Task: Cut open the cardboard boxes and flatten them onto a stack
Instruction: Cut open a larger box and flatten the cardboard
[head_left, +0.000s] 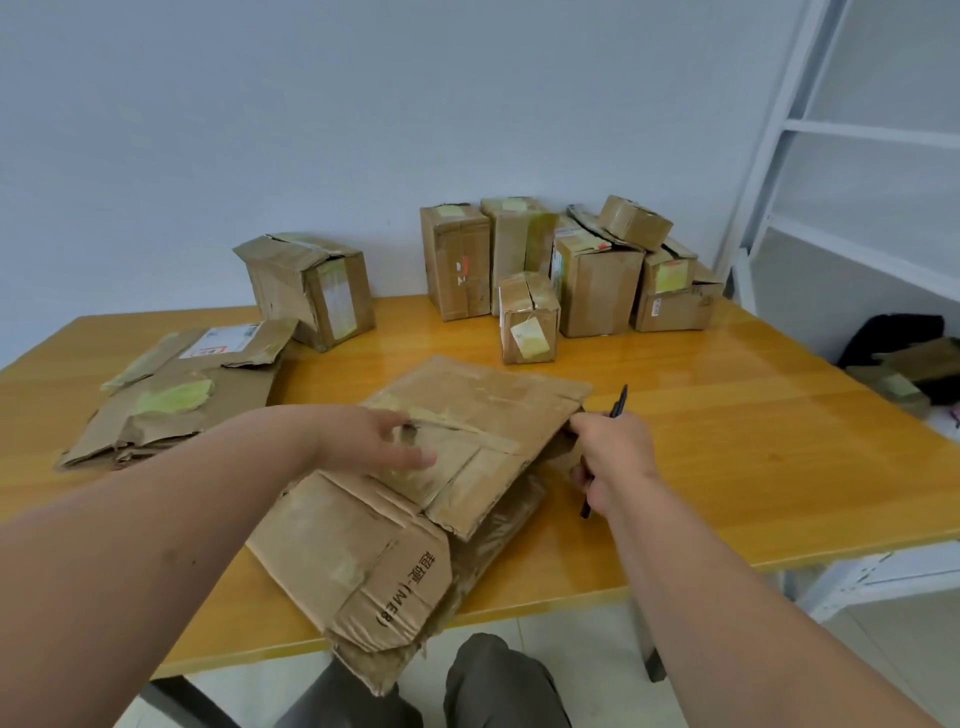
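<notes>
Brown flattened cardboard forms a stack (171, 400) well left of the left hand's fingers. The left hand (374, 441) lies with fingers straight, pressing on the collapsed box (415, 499) beneath them. At that box's right edge the right hand (610, 457) curls its fingers around a dark cutter (618, 402). Uncut boxes (566, 270) stand beyond both hands' fingertips on the orange table (753, 415).
</notes>
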